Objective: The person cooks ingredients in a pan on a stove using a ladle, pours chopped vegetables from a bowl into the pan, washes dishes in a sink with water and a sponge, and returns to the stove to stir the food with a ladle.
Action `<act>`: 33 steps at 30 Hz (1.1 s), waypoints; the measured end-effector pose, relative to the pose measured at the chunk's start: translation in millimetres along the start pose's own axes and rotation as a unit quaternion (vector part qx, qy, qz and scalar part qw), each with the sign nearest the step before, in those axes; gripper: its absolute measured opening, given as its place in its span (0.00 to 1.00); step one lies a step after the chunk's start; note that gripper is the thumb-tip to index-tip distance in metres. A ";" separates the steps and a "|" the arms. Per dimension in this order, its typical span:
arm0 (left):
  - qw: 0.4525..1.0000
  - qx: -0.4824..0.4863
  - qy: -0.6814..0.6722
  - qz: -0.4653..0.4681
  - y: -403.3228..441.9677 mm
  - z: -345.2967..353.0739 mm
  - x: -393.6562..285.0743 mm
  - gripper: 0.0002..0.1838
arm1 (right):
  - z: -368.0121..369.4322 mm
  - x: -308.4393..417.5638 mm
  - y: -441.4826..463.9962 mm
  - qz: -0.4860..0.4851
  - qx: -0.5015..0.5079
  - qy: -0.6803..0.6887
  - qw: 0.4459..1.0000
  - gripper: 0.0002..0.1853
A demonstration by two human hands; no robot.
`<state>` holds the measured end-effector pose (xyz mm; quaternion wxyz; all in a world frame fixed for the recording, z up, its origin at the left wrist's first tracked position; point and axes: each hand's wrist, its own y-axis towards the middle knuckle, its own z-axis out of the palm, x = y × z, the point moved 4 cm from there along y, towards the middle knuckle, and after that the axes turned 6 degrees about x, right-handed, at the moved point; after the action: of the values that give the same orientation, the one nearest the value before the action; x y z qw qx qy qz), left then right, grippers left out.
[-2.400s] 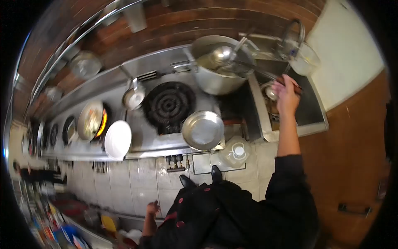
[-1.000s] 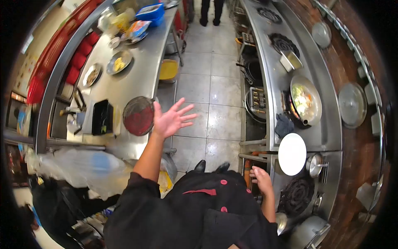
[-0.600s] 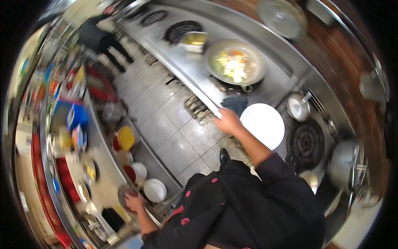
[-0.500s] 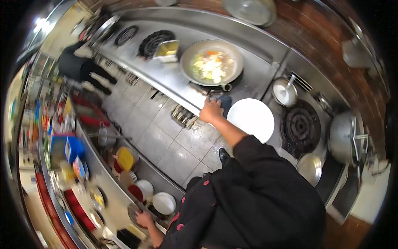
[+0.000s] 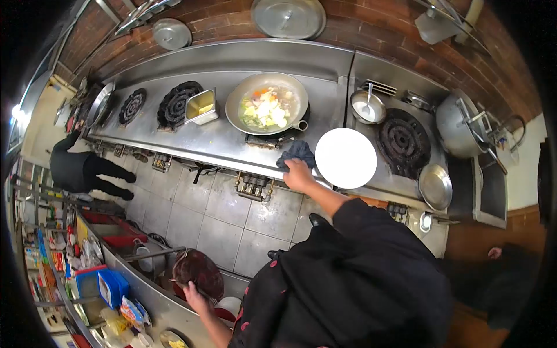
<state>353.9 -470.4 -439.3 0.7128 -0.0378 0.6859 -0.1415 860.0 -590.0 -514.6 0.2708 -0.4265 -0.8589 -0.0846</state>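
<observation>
My right hand (image 5: 299, 176) is closed on a dark cloth (image 5: 297, 153) at the front edge of the steel stove. Just behind the cloth is a wide pan (image 5: 237, 119) on a burner, holding chopped vegetables in liquid, its short hollow handle pointing toward my hand. Beside my right hand, a round white plate (image 5: 346, 158) rests near the stove edge. At lower left, my left hand (image 5: 196, 298) grips the rim of a dark reddish-brown round thing (image 5: 200, 272) that looks like a lid. It is tilted over the edge of the side counter.
A metal container (image 5: 202, 107) and small saucepan (image 5: 368, 108) stand on the stove. A large pot (image 5: 461, 124) and shallow pan (image 5: 435, 187) are at right. A person (image 5: 87, 165) stands far left; another person's dark clothing (image 5: 510, 284) shows at right. Blue packages (image 5: 110, 287) sit on the side counter.
The view has turned, so the stove now lies more level. My left hand has lifted the dark round thing up from the counter. My right hand stays with the cloth at the stove edge.
</observation>
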 end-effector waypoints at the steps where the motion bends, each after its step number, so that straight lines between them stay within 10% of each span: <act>1: 0.999 0.042 0.012 -0.022 13.2 1.6 9.3 0.17 | 1.2 -7.9 -16.6 -0.032 -0.004 0.074 0.997 0.14; 8: 0.957 0.209 0.190 -0.073 55.7 25.7 61.6 0.08 | -12.0 -153.6 -122.3 0.293 -0.126 0.238 0.918 0.13; 10: 0.950 0.228 0.198 -0.085 65.0 32.3 79.6 0.08 | -65.2 -144.6 -135.5 0.221 -0.217 -0.028 0.951 0.20; 17: 0.949 0.246 0.185 -0.075 76.9 56.9 80.5 0.08 | -144.3 -119.8 -106.7 0.021 -0.179 -0.249 0.952 0.32; 20: 0.956 0.235 0.165 -0.056 86.7 35.4 69.5 0.09 | -113.0 -143.9 -67.1 -0.054 0.160 -0.300 0.939 0.14; 22: 0.934 0.169 0.314 0.022 84.1 2.0 33.8 0.14 | -133.0 -129.1 -59.4 -0.068 0.192 -0.287 0.936 0.09; 25: 0.901 0.019 0.423 0.093 37.0 -48.8 -23.1 0.12 | -173.8 -141.4 -42.6 -0.188 -0.016 0.023 0.982 0.10; 28: 0.797 -0.133 0.578 0.115 -18.2 -108.2 -37.0 0.18 | -194.5 -154.0 -30.1 0.002 0.187 0.316 0.930 0.10; 33: 0.636 -0.218 0.730 -0.125 -91.6 -167.7 27.0 0.16 | -205.0 -154.6 -44.1 0.042 0.224 0.534 0.814 0.08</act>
<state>174.9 -541.3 -452.1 -0.0733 -0.1619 0.9824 -0.0577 981.9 -800.7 -421.9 0.7786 -0.2775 -0.5552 -0.0927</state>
